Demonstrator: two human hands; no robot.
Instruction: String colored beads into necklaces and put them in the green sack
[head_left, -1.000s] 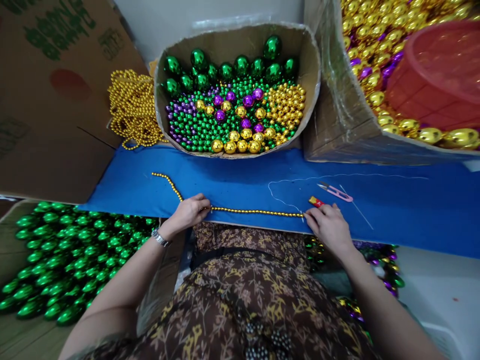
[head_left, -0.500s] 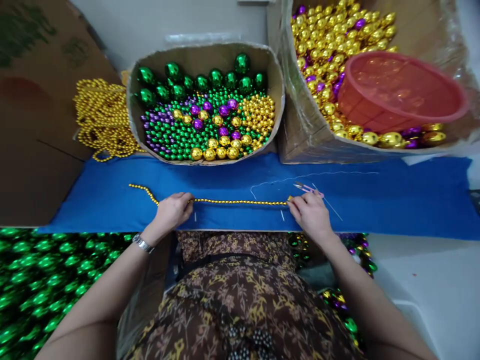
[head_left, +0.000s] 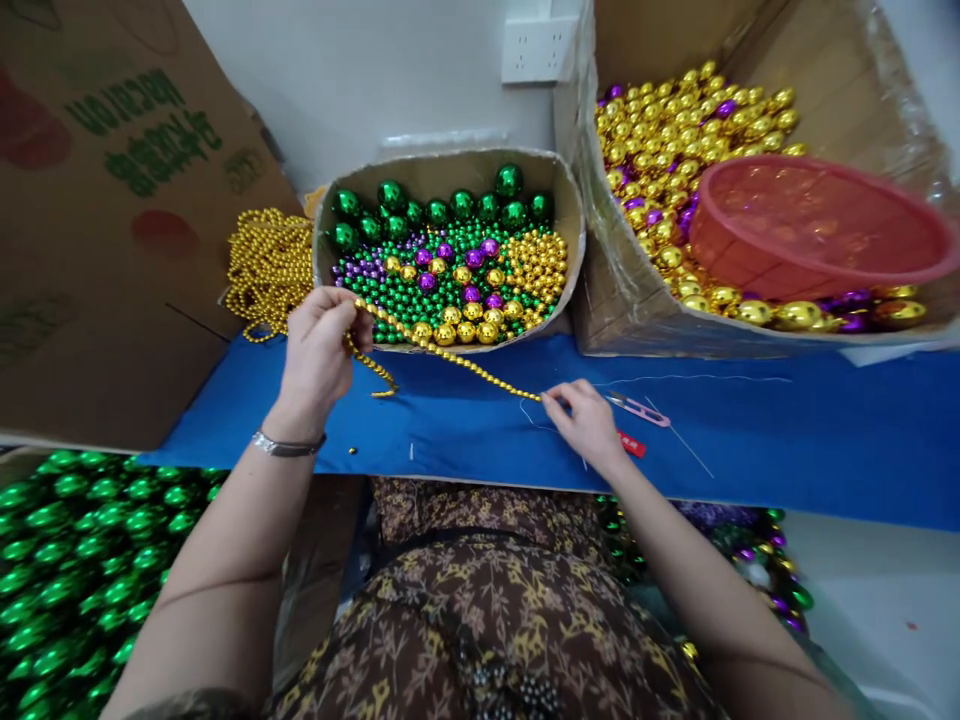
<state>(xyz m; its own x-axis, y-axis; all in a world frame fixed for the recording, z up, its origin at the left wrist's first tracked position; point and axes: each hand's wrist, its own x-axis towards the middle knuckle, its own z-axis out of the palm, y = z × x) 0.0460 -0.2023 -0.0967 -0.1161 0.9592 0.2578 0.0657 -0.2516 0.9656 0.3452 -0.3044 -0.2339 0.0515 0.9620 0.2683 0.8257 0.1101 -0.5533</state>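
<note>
Gold bead string [head_left: 465,362], slanting down from left to right above a blue worktop [head_left: 780,460], runs nearly straight between a person's two bare hands. The left hand [head_left: 321,335], raised higher, has its fingers closed in a pinch around the string; a loose tail of beads hangs below it and curls at the end. The right hand [head_left: 589,420], lower and near the front edge, pinches the other end between thumb and fingertips. A metal-banded watch [head_left: 289,444] circles the left wrist.

Just beside the right hand lie a small red object [head_left: 631,444], pink-handled snips [head_left: 649,410] and a thin white thread [head_left: 697,378] trailing off to the right. One stray bead [head_left: 353,450] rests near the left forearm, with a short white mark [head_left: 411,451] to its right.

Behind the string stands a low cardboard box [head_left: 442,172] of green, purple and gold beads — the biggest green ones along the back. To its left is a heap of gold strands [head_left: 270,260]; to its right, a larger carton [head_left: 637,325] holds gold and purple beads and a red basket [head_left: 765,240].
</note>
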